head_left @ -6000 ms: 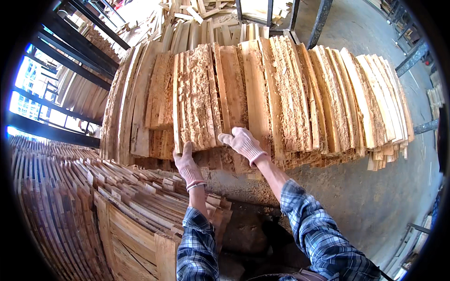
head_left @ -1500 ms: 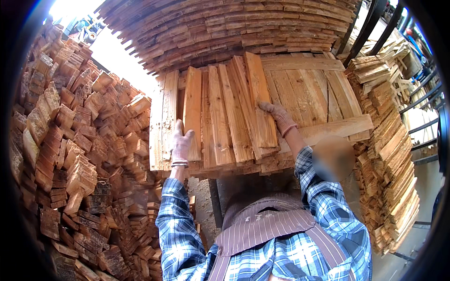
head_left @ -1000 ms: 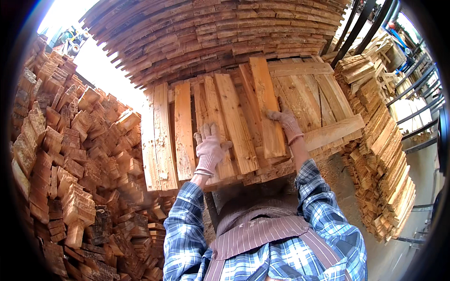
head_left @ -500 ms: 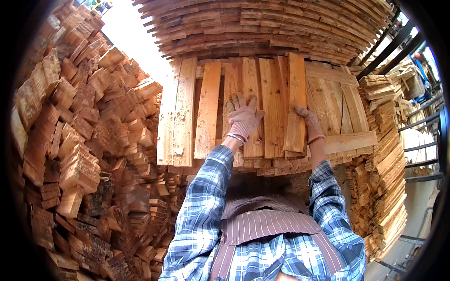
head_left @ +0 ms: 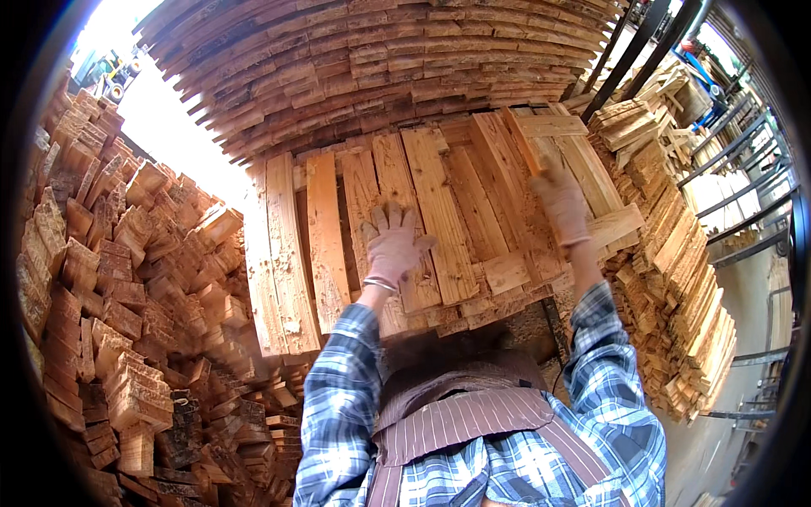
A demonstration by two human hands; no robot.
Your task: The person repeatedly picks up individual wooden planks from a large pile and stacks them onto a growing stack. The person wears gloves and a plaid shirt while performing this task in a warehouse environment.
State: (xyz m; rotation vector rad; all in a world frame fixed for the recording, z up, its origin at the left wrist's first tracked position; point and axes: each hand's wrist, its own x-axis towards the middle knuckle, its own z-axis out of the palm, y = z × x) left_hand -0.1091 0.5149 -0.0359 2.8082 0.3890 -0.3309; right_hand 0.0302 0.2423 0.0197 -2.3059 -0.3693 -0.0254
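Observation:
Several rough wooden planks (head_left: pixel 428 211) lie side by side across a low stack in front of me. My left hand (head_left: pixel 393 247), in a pale pink work glove with dirty fingertips, rests flat on the planks left of the middle, fingers spread. Farther right, my right hand (head_left: pixel 561 205), gloved alike and blurred by motion, is closed over the edge of a plank (head_left: pixel 505 169) that looks slightly tilted. Its lower end is smeared. Right of the middle, a gap bares the boards (head_left: pixel 477 203) beneath. A crosswise board (head_left: pixel 615 228) sticks out below the right hand.
A tall stack of layered boards (head_left: pixel 380 68) rises behind the planks. Loosely heaped wood blocks (head_left: pixel 135 313) fill the left side. More piled boards (head_left: pixel 667 287) stand on the right, beside black metal bars (head_left: pixel 650 59) and a metal rack (head_left: pixel 748 228).
My right hand has moved right with the plank, opening a gap beside the planks under my left hand. The left hand stays spread on them. The whole view has turned and shifted.

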